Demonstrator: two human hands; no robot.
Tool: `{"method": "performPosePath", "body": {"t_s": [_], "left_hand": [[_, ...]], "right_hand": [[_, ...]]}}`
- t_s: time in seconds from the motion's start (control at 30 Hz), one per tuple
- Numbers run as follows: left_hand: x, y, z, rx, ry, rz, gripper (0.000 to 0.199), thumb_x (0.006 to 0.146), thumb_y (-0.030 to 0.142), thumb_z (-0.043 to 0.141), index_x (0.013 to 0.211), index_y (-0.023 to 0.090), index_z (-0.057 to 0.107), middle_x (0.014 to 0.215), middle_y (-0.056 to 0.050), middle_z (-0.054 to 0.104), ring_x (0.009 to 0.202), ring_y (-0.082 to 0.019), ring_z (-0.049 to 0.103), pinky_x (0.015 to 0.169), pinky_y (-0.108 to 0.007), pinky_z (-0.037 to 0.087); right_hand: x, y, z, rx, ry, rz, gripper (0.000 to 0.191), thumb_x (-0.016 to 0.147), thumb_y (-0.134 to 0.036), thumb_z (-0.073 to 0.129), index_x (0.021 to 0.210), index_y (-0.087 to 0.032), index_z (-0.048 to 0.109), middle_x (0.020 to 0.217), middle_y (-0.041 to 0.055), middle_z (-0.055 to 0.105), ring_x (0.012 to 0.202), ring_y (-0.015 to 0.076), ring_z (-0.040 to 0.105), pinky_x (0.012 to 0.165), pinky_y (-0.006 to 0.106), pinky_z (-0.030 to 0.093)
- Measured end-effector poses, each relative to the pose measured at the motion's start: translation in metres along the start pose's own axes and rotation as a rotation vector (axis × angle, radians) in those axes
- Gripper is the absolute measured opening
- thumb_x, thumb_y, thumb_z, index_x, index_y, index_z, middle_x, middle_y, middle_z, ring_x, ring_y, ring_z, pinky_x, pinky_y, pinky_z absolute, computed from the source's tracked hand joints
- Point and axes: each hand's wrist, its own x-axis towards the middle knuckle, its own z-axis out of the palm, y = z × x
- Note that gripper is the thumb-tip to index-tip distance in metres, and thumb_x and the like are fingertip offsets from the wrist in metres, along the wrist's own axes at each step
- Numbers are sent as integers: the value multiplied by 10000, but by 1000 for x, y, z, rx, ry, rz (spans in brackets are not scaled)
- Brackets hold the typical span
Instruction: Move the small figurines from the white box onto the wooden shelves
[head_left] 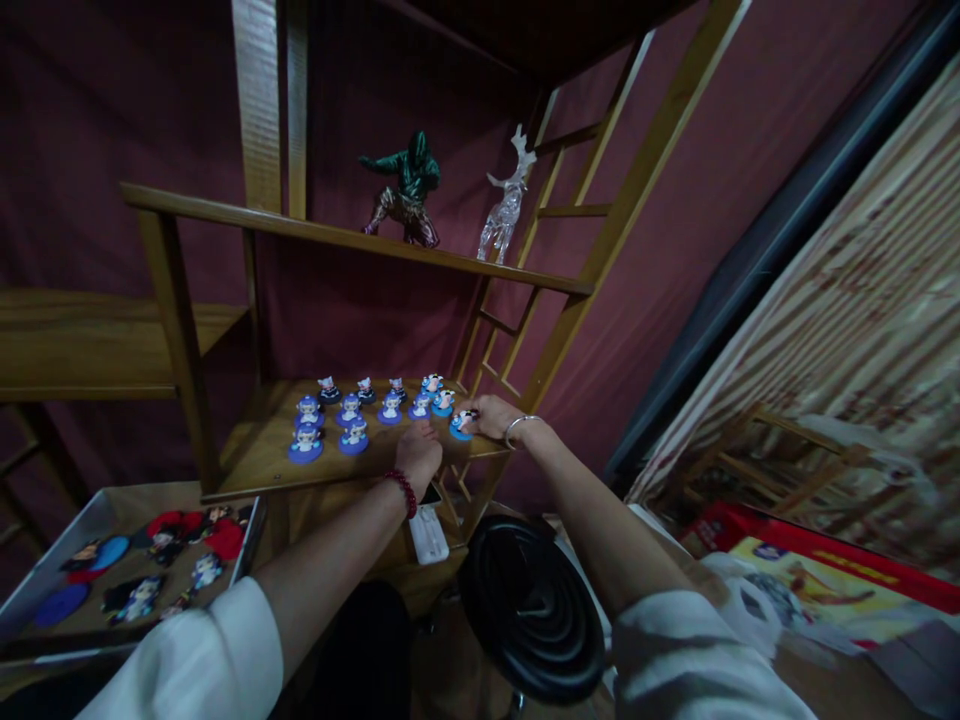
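Observation:
My right hand (493,416) is closed on a small figurine with a round blue base (463,426), at the right end of the wooden shelf board (262,468). Just left of it, my left hand (420,452) has curled fingers at the board's front edge; whatever they hold, if anything, is hidden. Right beyond its fingertips stands a purple-based figurine (420,407). More purple-based figurines (350,410) stand in rows to the left. Behind them are small figurines with dark bases (364,390), and another blue-based figurine (443,402) is near my right hand.
An open box (251,530) with loose figurines and discs sits low at left. On the upper shelf (337,238) are a green crouching statue (412,185) and a clear deer (504,210). A black round stool (532,610) and white case (429,535) are below.

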Motion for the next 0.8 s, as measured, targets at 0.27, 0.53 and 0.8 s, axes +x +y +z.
{"method": "performPosePath", "body": {"t_s": [0.27,0.53,0.8], "left_hand": [[-3,2,-1,-43,-16,-2,458,602,-74,464,1023,102,506,1141,-182,541,1026,-192,548,878,-271,409],[-3,2,0,39,-15,21,442,604,-74,468,1011,91,516,1102,-161,566,997,-173,562,878,-249,406],[4,-4,-1,72,-19,37,472,590,-76,453,1027,89,516,1099,-155,571,984,-159,569,861,-235,419]], "right_hand": [[2,-1,1,63,23,10,321,662,-171,623,982,-191,639,867,5,666,807,131,599,709,164,425],[6,-3,1,-17,12,11,324,668,-191,625,991,-210,639,883,6,664,823,138,597,720,171,420],[8,-2,1,-9,-10,20,341,672,-188,612,1012,-204,626,879,11,665,818,145,599,709,175,423]]}}
